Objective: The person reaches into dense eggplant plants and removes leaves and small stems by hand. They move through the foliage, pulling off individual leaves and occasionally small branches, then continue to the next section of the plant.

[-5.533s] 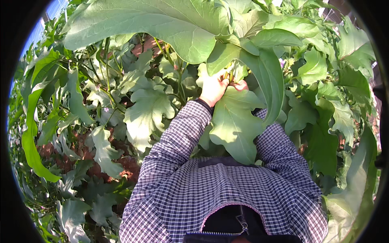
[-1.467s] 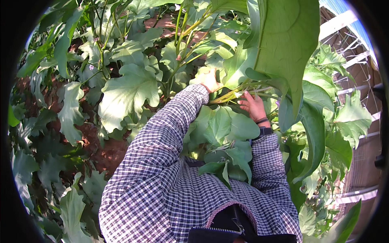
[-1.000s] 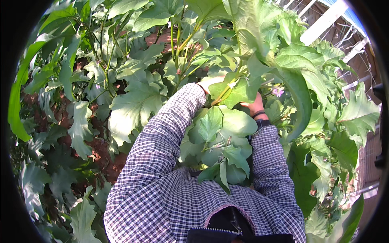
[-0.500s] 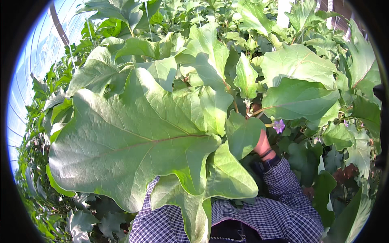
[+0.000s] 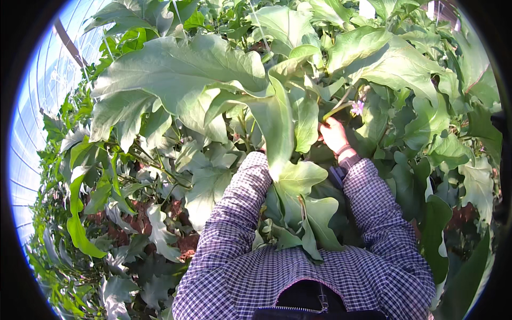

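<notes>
Both my arms, in checked sleeves, reach forward into a leafy eggplant plant (image 5: 176, 74). My right hand (image 5: 334, 135) is among the leaves, its fingers curled in beside a green stem (image 5: 337, 110); what they close on is hidden. Just above that hand hangs a small purple flower (image 5: 357, 108). My left hand (image 5: 262, 150) goes in behind a large upright leaf (image 5: 277, 125), which covers nearly all of it, so its fingers do not show. Between my forearms, lobed leaves (image 5: 298, 178) hang down against my chest.
Dense foliage (image 5: 416, 58) crowds the far side and the right. Reddish soil (image 5: 186, 245) shows through gaps at the lower left. Thin white strings (image 5: 260, 24) hang down among the plants. A curved translucent greenhouse wall (image 5: 32, 144) stands at the far left.
The big leaves that covered my left arm have swung up and away, baring the left sleeve. My right hand has moved up and slightly left, and the flower now appears higher.
</notes>
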The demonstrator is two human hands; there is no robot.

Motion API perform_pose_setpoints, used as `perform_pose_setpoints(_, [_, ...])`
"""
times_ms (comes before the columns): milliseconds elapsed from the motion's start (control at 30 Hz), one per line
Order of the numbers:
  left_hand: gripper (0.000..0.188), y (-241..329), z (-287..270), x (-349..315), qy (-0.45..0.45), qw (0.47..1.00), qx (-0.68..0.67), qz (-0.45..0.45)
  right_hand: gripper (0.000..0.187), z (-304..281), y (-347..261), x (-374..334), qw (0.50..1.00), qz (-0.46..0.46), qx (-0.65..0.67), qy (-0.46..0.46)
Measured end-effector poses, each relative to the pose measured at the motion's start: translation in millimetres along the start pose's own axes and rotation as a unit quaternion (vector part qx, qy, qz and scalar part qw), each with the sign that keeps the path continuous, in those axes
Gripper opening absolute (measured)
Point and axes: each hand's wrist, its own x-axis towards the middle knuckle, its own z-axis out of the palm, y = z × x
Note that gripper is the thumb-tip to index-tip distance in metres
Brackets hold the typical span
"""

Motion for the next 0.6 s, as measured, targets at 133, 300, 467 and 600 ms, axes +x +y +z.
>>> perform_pose_setpoints(133, [0.043, 9, 30, -14, 0.092, 0.937, 0.336, 0.030, 0.041, 12, -36, 34, 0.973, -0.082, -0.213, -0.044])
perform_pose_setpoints(300, [0.041, 27, 69, -27, 0.127, 0.944, 0.303, 0.034, 0.044, 56, -55, 45, 0.960, -0.132, -0.236, -0.065])
perform_pose_setpoints(467, [0.042, 37, 71, -36, 0.163, 0.910, 0.381, 0.022, 0.067, 74, -64, 31, 0.993, -0.106, -0.022, -0.039])
perform_pose_setpoints(600, [0.042, 45, 66, -35, 0.177, 0.895, 0.409, 0.016, 0.066, 62, -71, 4, 0.995, -0.073, -0.052, 0.035])
